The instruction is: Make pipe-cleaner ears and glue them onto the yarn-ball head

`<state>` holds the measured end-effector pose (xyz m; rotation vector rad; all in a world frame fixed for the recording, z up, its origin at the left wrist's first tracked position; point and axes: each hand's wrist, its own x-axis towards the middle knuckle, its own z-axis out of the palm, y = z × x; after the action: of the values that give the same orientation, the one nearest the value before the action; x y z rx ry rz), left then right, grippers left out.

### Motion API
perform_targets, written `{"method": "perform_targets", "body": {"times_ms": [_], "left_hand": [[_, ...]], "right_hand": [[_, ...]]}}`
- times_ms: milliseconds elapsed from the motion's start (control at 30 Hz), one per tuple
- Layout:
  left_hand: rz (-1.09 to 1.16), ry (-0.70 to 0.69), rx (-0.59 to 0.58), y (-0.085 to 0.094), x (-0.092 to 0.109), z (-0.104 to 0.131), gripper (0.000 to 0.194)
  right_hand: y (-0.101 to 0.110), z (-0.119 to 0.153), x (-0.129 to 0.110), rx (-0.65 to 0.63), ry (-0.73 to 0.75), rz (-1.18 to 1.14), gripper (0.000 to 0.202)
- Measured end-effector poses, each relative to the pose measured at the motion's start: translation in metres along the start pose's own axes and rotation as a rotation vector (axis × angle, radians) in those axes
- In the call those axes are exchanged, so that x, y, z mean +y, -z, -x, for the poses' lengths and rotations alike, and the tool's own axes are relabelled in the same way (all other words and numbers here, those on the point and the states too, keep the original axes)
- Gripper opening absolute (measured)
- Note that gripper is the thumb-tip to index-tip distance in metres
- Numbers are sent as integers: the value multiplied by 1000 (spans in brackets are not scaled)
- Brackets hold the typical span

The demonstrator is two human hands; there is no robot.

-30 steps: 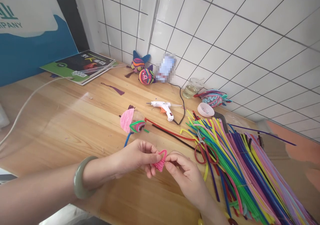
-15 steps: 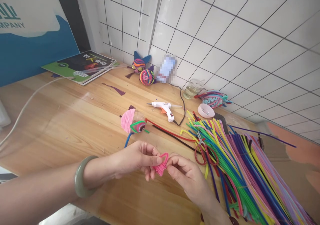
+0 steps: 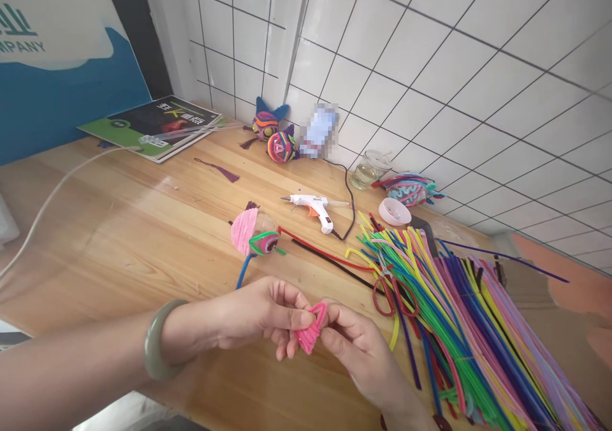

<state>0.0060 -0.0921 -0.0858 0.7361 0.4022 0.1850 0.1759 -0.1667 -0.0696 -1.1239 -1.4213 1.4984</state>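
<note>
Folded pink pipe cleaner point(image 3: 308, 338) hangs between my two hands, bent in tight rows with a loop at its top. My left hand point(image 3: 270, 313), with a green bangle at the wrist, pinches it between thumb and fingers. On its right side, my right hand point(image 3: 351, 342) has thumb and index finger closed at the loop's edge. Beyond my left hand, a round ball partly wrapped in pink point(image 3: 243, 232) rests on the wooden table point(image 3: 109, 227), with a green-edged eye-like piece point(image 3: 264, 243) on it. A blue pipe cleaner point(image 3: 245, 271) lies below it.
Colourful pipe cleaners point(image 3: 478, 329) cover the right side, with red-handled scissors point(image 3: 394, 291) on top. Farther back are a white glue gun point(image 3: 313, 206) with a cord, a pink bowl point(image 3: 394, 211), a glass jar point(image 3: 368, 173), wrapped figures point(image 3: 282, 145) and a booklet point(image 3: 157, 125).
The pink piece has tilted and sits slightly lower, its loop now fuller and nearer my right fingers. My right hand has moved a little lower. The table items stay put.
</note>
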Motion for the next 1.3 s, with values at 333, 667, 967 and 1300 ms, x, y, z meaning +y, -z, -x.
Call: {"method": "perform_targets", "body": {"times_ms": [333, 667, 967, 1300], "left_hand": [[159, 149, -128, 0, -4, 0, 16], [166, 149, -199, -2, -5, 0, 18], [121, 47, -51, -2, -10, -5, 18], [-278, -234, 137, 2, -5, -6, 29]], "right_hand": [[-5, 3, 20, 186, -80, -231, 19], [-10, -1, 15, 164, 34, -168, 11], [-10, -1, 15, 295, 117, 9, 5], [-3, -6, 15, 378, -41, 189, 16]]}}
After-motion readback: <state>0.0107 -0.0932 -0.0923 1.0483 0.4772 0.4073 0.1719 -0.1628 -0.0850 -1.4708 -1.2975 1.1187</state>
